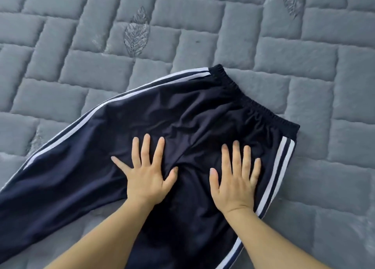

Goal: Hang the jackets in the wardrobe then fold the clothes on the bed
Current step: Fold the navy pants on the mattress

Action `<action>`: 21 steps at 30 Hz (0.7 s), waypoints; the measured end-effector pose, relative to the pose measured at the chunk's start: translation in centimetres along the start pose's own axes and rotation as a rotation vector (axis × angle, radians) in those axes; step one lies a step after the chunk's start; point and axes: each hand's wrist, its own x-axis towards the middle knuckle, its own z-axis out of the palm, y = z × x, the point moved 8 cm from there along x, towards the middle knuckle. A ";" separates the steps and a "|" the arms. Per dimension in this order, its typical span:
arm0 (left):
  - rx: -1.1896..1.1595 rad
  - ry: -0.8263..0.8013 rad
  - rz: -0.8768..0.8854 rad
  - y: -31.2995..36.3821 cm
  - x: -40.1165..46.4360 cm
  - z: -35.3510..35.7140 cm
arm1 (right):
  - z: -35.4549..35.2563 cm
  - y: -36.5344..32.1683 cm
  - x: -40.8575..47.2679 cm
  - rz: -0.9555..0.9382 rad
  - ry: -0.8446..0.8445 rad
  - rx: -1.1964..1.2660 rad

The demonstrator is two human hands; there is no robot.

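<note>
Grey quilted bedding [85, 74] fills the view, stitched in a brick-like pattern with a few embroidered leaf motifs [135, 32] scattered across it. Lying on the bed is a pair of dark navy track pants [182, 114], spread out flat with the black elastic waistband [253, 98] toward the upper right. White stripes run along both outer seams, one set curving up the far edge and another down the near right edge. One leg stretches off toward the lower left, the other runs toward the bottom edge under the forearms. The smooth fabric is rumpled with soft creases around the seat and crotch. The left hand [148, 173] lies palm down on the pants near the crotch, fingers straight and spread, holding nothing. The right hand [235, 179] rests flat beside it, closer to the striped right seam, fingers extended and pressing the cloth.
</note>
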 end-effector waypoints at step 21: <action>-0.721 0.120 -0.261 -11.6 -17.3 -0.2 | -2.7 -0.7 -6.1 0.186 0.141 0.165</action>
